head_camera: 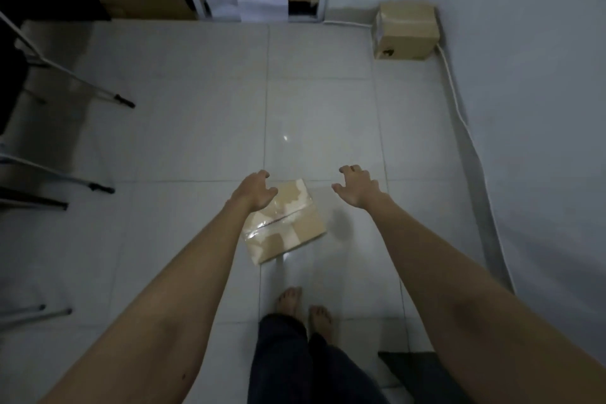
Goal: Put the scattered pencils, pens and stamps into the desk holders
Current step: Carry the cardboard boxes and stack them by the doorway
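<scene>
Both arms reach out and down over the tiled floor (196, 128), and both hands are empty: the left hand (254, 192) has its fingers spread and curled like a claw, gripping nothing, and the right hand (359, 188) mirrors it, fingers splayed and bent, palm down, nothing in it. Between and just below them a flat cardboard box (288, 226) lies on the tiles, taped across its top and turned at an angle; the left hand overlaps the box's upper left corner in the view, though whether it touches cannot be told, while the right hand sits clear of the box, off past its far right corner. No pencils, pens, stamps or desk holders show anywhere here. Nearer the camera, two bare feet (305, 308) stand on the tiles just below the box, dark trouser legs above them. Off to the left, metal furniture legs (82, 82) slant across the floor. Far up in the right corner a second, taller cardboard box (406, 31) stands against the wall (524, 43), with a white cable (455, 102) running along the wall's foot.
</scene>
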